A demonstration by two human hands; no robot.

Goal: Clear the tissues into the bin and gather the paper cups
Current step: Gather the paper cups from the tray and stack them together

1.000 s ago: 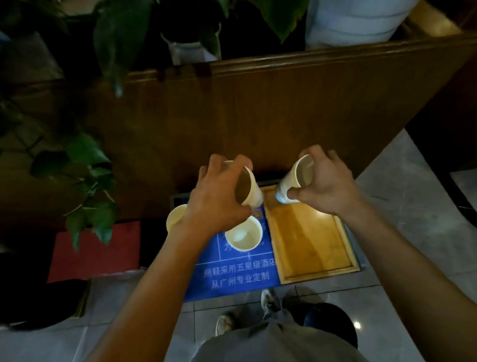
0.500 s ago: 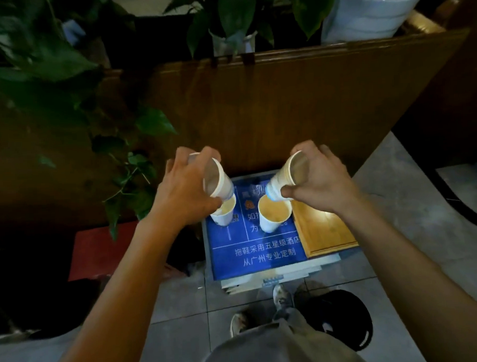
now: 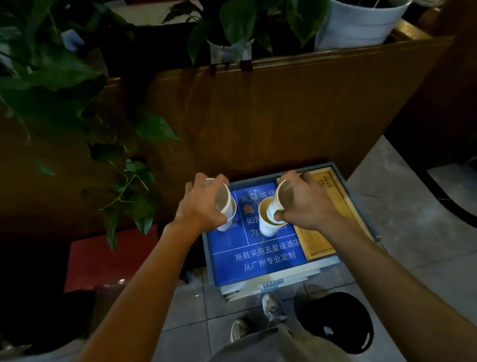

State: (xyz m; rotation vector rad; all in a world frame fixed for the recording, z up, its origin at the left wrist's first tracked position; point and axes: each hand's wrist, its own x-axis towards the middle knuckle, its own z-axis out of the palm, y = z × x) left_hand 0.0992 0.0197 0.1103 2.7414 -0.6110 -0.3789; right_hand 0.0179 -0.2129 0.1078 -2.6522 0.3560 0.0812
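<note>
My left hand [image 3: 203,208] grips a white paper cup [image 3: 224,199], tilted with its mouth toward me, its base dipping into a second cup [image 3: 229,222] that stands on the blue sign board [image 3: 265,257]. My right hand [image 3: 305,205] grips another tilted paper cup [image 3: 283,196], its base lowered into an upright cup [image 3: 266,222] standing on the same board. A black bin [image 3: 339,323] sits on the floor near my feet. No tissues are visible.
A wooden tray [image 3: 328,204] lies on the board's right side. A wooden partition [image 3: 256,119] rises behind, topped with potted plants [image 3: 361,19]. Leaves [image 3: 139,185] hang at the left, a red box [image 3: 109,257] below them. Grey tiles [image 3: 414,228] lie to the right.
Both hands have lowered their tilted cups toward the standing cups; the held cups' bases now sit in the mouths of the cups on the board. The view has pulled back.
</note>
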